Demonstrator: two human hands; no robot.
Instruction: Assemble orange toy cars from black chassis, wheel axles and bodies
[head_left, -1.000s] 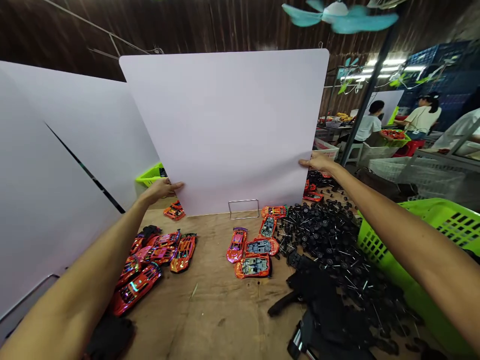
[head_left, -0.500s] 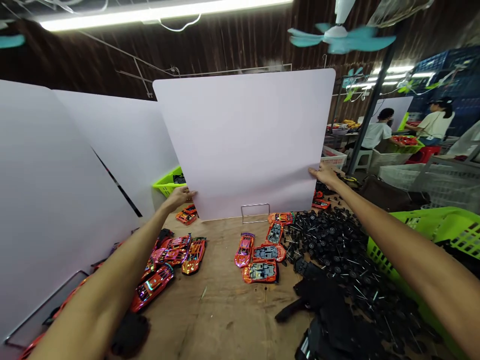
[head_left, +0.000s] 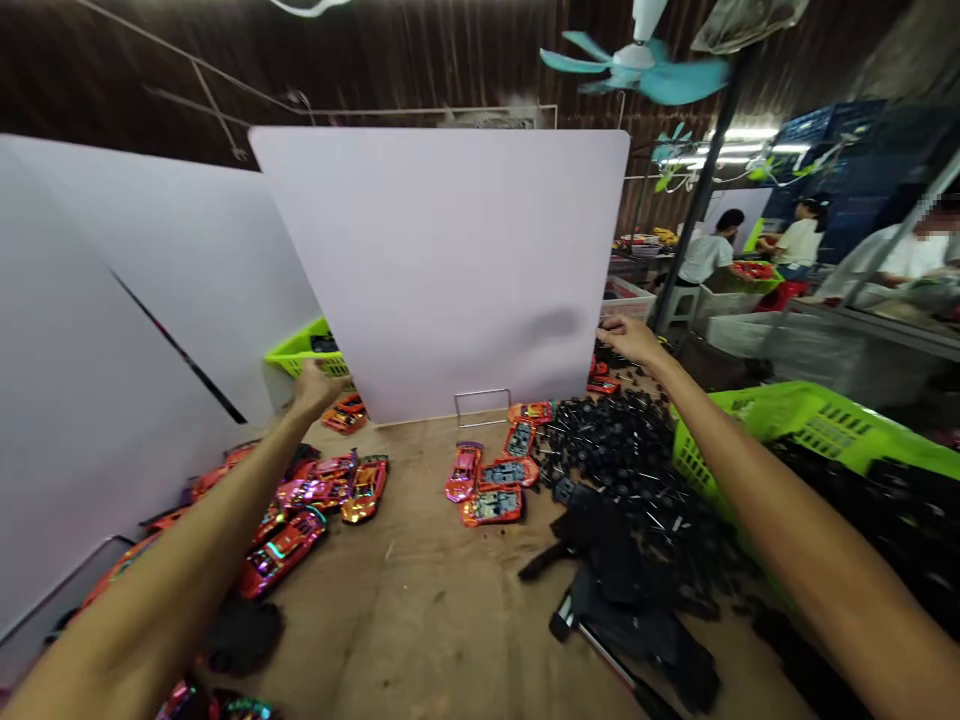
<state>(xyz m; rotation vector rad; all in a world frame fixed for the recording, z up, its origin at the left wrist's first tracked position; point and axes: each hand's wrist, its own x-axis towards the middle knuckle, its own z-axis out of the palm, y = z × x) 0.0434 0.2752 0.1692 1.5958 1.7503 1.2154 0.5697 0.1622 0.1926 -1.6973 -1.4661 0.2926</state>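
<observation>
On the plywood counter [head_left: 427, 640], shiny orange toy car bodies [head_left: 281, 550] lie near a heap of black wheels on axles [head_left: 615, 450]. Farther off, the open left hand [head_left: 319, 388] and open right hand [head_left: 634, 340] sit at the lower edges of an upright pale panel [head_left: 435, 260], seemingly without a firm grip, a wire frame [head_left: 481, 407] at its foot.

Left of the dark metal post [head_left: 697, 195], a teal ceiling fan [head_left: 637, 70] is hung, and strip lights [head_left: 742, 150] are mounted to its right, against dark ribbed walls [head_left: 420, 60].

red toy car shells [head_left: 281, 552], black axled wheels [head_left: 615, 450], lime-green basket [head_left: 780, 425], teal ceiling fan [head_left: 637, 60]
</observation>
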